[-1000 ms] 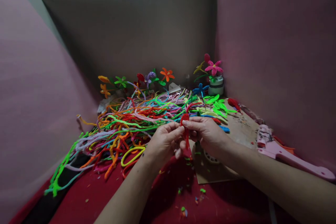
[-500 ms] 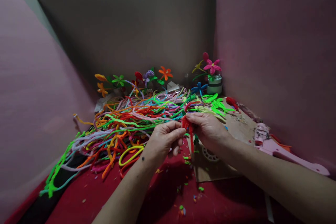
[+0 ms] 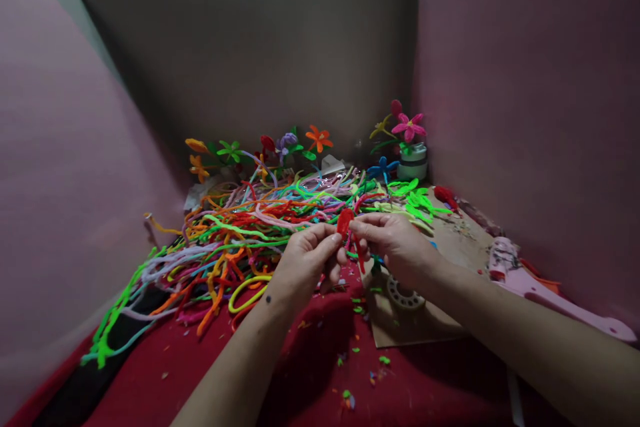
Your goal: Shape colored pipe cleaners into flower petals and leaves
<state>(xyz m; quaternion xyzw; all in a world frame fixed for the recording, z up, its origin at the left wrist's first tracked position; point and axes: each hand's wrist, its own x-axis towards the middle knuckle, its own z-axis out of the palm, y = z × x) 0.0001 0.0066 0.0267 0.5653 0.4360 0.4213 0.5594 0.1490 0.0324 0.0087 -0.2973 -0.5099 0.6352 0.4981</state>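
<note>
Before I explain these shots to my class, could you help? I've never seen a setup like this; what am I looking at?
There's no machine: a person works bare-handed, filmed by one head-worn camera looking forward and down. The left hand and right hand pinch a red fuzzy piece between them. Beyond it lies a tangled heap of colourful fuzzy stems, with fuzzy flowers behind. At right are cardboard and a pink tool; small scraps dot the red surface.
</note>
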